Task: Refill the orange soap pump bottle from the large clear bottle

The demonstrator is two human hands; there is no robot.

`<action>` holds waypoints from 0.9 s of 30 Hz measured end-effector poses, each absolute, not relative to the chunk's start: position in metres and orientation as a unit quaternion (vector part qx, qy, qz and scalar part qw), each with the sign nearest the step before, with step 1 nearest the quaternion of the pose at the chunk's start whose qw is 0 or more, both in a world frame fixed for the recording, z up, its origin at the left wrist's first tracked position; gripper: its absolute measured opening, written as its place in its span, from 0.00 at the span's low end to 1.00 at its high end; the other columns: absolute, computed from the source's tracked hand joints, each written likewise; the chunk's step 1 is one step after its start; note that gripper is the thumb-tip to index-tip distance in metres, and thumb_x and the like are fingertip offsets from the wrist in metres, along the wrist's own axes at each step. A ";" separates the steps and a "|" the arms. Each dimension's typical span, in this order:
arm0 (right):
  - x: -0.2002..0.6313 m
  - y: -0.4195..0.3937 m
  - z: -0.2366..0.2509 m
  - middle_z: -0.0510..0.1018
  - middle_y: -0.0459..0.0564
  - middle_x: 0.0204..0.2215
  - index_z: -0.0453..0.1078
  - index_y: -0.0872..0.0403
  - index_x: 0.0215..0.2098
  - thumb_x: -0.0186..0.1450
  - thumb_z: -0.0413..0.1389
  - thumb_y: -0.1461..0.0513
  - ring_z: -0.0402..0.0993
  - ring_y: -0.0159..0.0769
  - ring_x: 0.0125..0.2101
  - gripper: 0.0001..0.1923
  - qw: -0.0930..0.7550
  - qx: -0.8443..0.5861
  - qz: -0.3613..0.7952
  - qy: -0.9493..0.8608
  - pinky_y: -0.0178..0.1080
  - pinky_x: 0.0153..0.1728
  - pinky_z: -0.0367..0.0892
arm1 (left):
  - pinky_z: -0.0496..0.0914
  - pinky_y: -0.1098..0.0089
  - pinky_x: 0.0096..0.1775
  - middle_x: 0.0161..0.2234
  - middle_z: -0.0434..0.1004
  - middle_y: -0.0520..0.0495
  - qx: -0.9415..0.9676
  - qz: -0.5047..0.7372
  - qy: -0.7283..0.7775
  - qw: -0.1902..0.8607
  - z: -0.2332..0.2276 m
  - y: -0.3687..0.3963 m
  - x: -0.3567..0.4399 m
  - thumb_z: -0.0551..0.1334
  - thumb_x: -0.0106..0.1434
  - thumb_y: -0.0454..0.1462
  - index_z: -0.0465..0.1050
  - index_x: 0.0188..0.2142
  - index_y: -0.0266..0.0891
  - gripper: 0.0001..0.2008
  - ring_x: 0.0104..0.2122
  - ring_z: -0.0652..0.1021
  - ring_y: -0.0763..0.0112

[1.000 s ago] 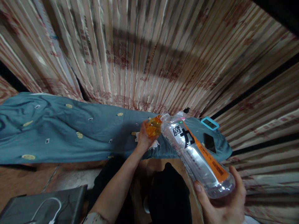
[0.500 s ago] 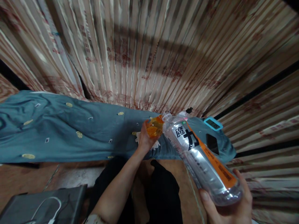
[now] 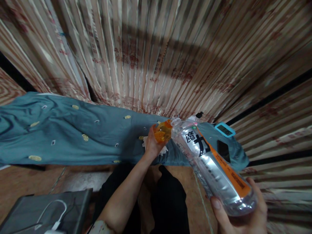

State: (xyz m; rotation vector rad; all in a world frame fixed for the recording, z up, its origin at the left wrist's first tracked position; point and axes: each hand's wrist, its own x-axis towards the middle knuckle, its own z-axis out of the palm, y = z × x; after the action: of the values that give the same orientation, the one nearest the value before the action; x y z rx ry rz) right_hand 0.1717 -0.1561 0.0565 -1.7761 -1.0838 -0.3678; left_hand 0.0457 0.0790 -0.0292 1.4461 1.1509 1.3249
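Observation:
My right hand (image 3: 240, 213) is closed around the base of a large clear plastic bottle (image 3: 207, 159) with a silver, black and orange label. The bottle is tilted, its uncapped mouth pointing up and left, away from me. In my left hand (image 3: 153, 144) is a small bottle of orange liquid (image 3: 162, 132), leaning so that its orange neck meets the large bottle's mouth. Whether liquid passes between them I cannot tell. Below my left hand a crumpled white tissue (image 3: 163, 150) lies on the blue-green cloth (image 3: 97, 139).
A pump-top bottle (image 3: 197, 118) stands behind the large bottle. To the right are a blue-framed digital clock (image 3: 225, 129) and a dark phone (image 3: 223, 151). A striped curtain (image 3: 146, 58) hangs behind. A grey case (image 3: 53, 208) with a white cable sits at lower left.
The view has shifted slightly, so everything appears a little farther right. Both hands keep their holds, and the two bottles stay mouth to mouth.

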 end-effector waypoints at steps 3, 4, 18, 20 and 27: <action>0.180 -0.158 0.054 0.74 0.64 0.57 0.57 0.54 0.71 0.55 0.69 0.46 0.76 0.56 0.49 0.52 0.492 -0.722 -0.152 -0.462 0.61 0.50 0.72 | 0.72 0.46 0.58 0.55 0.76 0.35 0.584 0.526 0.452 0.421 -0.031 0.080 0.045 0.77 0.45 0.35 0.58 0.62 0.39 0.47 0.56 0.78 0.48; 0.182 -0.159 0.054 0.74 0.63 0.56 0.58 0.54 0.71 0.55 0.69 0.46 0.76 0.55 0.49 0.52 0.495 -0.720 -0.144 -0.465 0.60 0.50 0.72 | 0.72 0.46 0.58 0.56 0.76 0.35 0.586 0.528 0.451 0.418 -0.032 0.080 0.045 0.76 0.45 0.35 0.58 0.62 0.39 0.46 0.56 0.77 0.47; 0.162 -0.152 0.077 0.67 0.64 0.65 0.53 0.56 0.73 0.48 0.68 0.36 0.69 0.58 0.60 0.64 0.506 -0.769 -0.029 -0.389 0.55 0.55 0.70 | 0.72 0.46 0.58 0.55 0.76 0.35 0.590 0.535 0.441 0.413 -0.037 0.082 0.043 0.77 0.46 0.36 0.58 0.62 0.40 0.46 0.55 0.79 0.49; 0.160 -0.151 0.078 0.70 0.64 0.62 0.54 0.56 0.72 0.47 0.68 0.37 0.71 0.58 0.58 0.64 0.496 -0.776 -0.051 -0.387 0.56 0.54 0.71 | 0.72 0.47 0.58 0.54 0.76 0.37 0.590 0.537 0.443 0.410 -0.036 0.082 0.042 0.77 0.46 0.36 0.59 0.61 0.40 0.46 0.55 0.79 0.49; 0.154 -0.148 0.080 0.72 0.66 0.61 0.56 0.57 0.72 0.52 0.67 0.38 0.73 0.58 0.56 0.59 0.473 -0.780 -0.121 -0.391 0.62 0.57 0.68 | 0.74 0.50 0.57 0.56 0.75 0.36 0.588 0.535 0.436 0.422 -0.034 0.082 0.041 0.77 0.47 0.37 0.59 0.60 0.40 0.44 0.54 0.79 0.51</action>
State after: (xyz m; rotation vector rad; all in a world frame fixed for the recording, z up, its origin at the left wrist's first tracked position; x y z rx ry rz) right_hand 0.1541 -0.1482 0.0799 -1.9102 -0.9577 -0.2952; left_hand 0.0413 0.0820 -0.0337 1.4729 1.0920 1.3399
